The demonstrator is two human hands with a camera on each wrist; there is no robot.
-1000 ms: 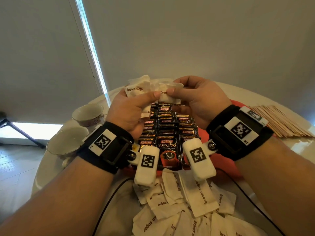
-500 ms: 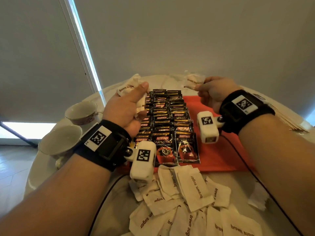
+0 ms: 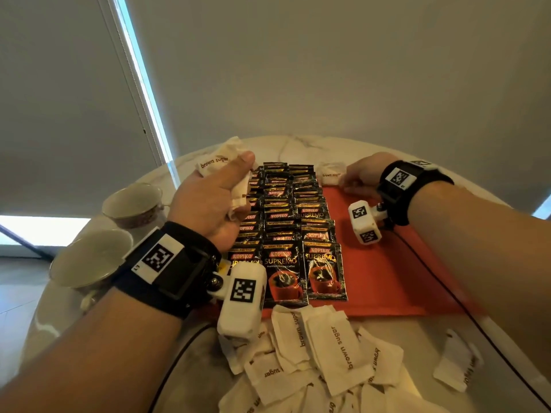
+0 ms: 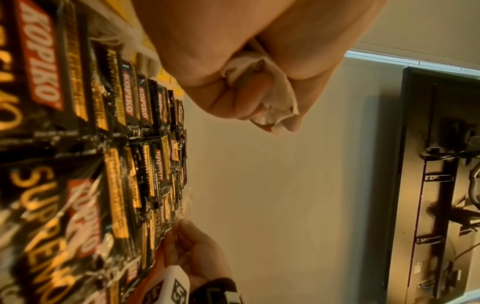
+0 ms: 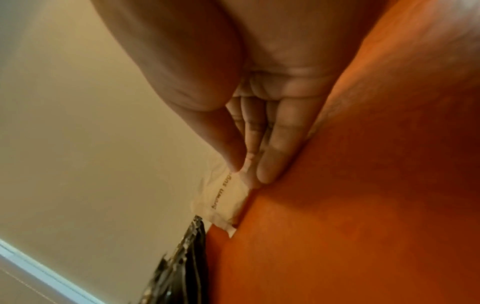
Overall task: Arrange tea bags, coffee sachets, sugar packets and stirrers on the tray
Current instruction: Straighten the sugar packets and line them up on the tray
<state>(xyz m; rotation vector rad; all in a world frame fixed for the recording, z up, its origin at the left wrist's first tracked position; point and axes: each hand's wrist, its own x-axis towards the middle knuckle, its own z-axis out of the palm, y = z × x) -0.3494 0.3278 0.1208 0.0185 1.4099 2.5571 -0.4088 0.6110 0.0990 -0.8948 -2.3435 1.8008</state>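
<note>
1. Right hand point(image 3: 359, 177) pinches one brown sugar packet point(image 3: 331, 173) between thumb and fingertips point(image 5: 270, 164), at the far edge of the red tray point(image 3: 387, 281), just right of the coffee sachets point(image 3: 286, 234). The packet's lower edge looks to be touching the tray, not yet laid flat.
2. Left hand point(image 3: 214, 201) is clamped on a bunch of spare sugar packets point(image 3: 222, 160), held above the left side of the sachet block. The left wrist view shows the fingers curled round crumpled paper point(image 4: 262, 86).
3. Step in hand, my read: starting a sugar column on the tray, right of the coffee.
4. To do it well: lay the packet flat with its long edge parallel to the sachet column, close beside it without riding up on the foil. Release only once it sits flat. Feed the next one from the left-hand bunch and overlap it like the sachets.
5. Risk: paper packets are light and creased, so they can skew or slide on release.
6. Tray contents: coffee sachets in overlapping columns on its left part. The right part is bare red.
7. Off the tray: loose sugar pile point(image 3: 322, 359) on the table point(image 3: 298, 144) just beyond the tray's near edge, and one stray packet point(image 3: 456, 365) to the right of the pile.
8. Two cups point(image 3: 89, 257) sit left of the tray; I can't make out anything inside them.
</note>
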